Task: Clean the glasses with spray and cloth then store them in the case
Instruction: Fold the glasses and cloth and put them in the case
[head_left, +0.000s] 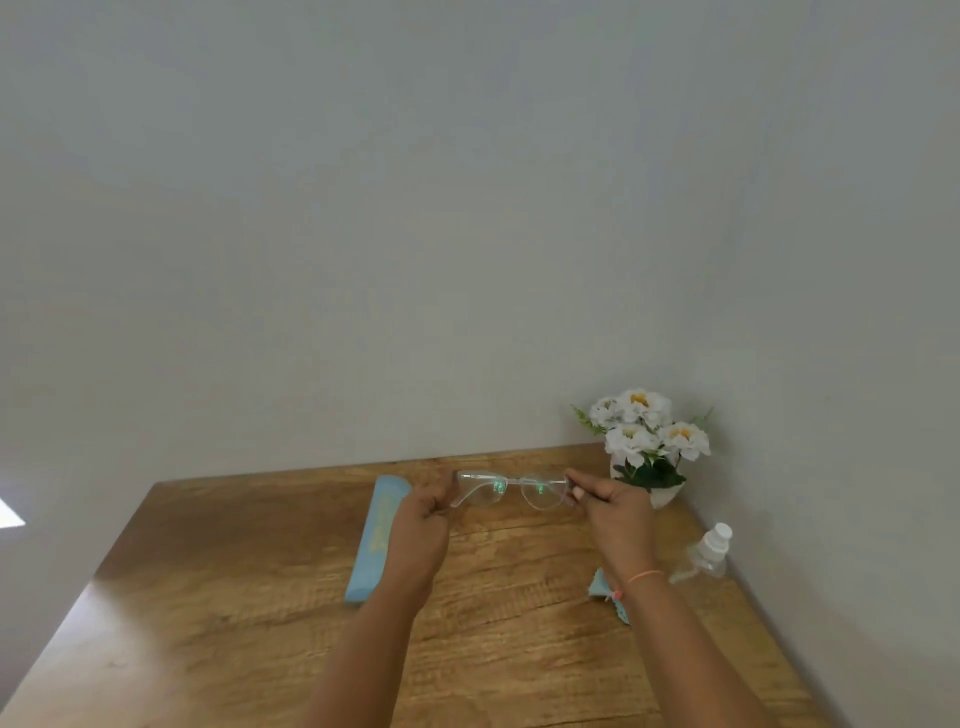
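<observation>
1. Holding the glasses (511, 488) up over the far part of the table, the person has one end of the frame in each hand. The left hand (423, 512) is curled round the left end, and the right hand (615, 506) pinches the right end between thumb and fingertips.
2. The frame looks clear and thin, so I judge it light, a little springy and easy to bend. The lenses are bare and would smudge or scratch under a finger.
3. The best hold seems to be at the outer ends or temples, as now, keeping fingers off the lenses. One hand must take the whole frame before the other can reach for the spray.
4. The light blue glasses case (371, 551) lies flat on the table, to the left of the left forearm; it looks closed.
5. The light blue cleaning cloth (602, 584) lies crumpled under the right wrist, partly hidden. It is soft and should pick up easily.
6. The clear spray bottle (709, 553) with a white cap sits near the table's right edge; I cannot tell whether it is upright or lying down.
7. The wooden table (234, 597) has a glossy grained top, likely smooth enough for things to slide.
8. A white pot of white flowers (647, 426) stands in the far right corner, just behind the right hand, against a plain pale wall (415, 208).
</observation>
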